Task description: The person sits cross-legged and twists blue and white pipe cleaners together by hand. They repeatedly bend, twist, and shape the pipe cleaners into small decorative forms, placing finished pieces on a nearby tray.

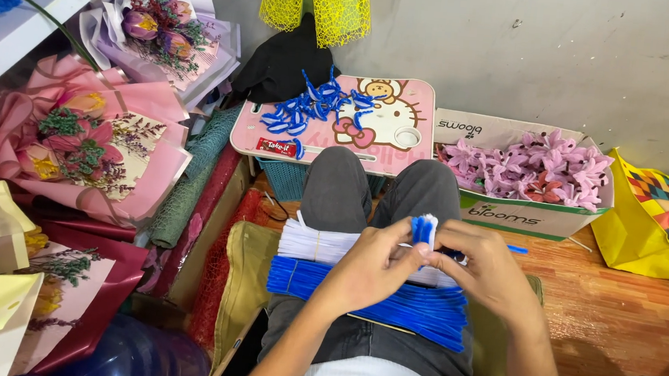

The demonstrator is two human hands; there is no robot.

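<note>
Two hands meet over a seated person's lap, the left hand (372,268) and right hand (489,270) both pinched shut on a short blue-and-white pipe cleaner piece (424,230) that stands upright between the fingertips, about equally near each. Just below, near the wrists, bundles of white pipe cleaners (317,243) and blue pipe cleaners (421,308) lie across the thighs, long axes running left to right. Farther off, a pink lap surface (406,105) carries finished blue petals (313,105); a cardboard box (537,218) of pink flowers sits right, wrapped bouquets (85,134) left.
</note>
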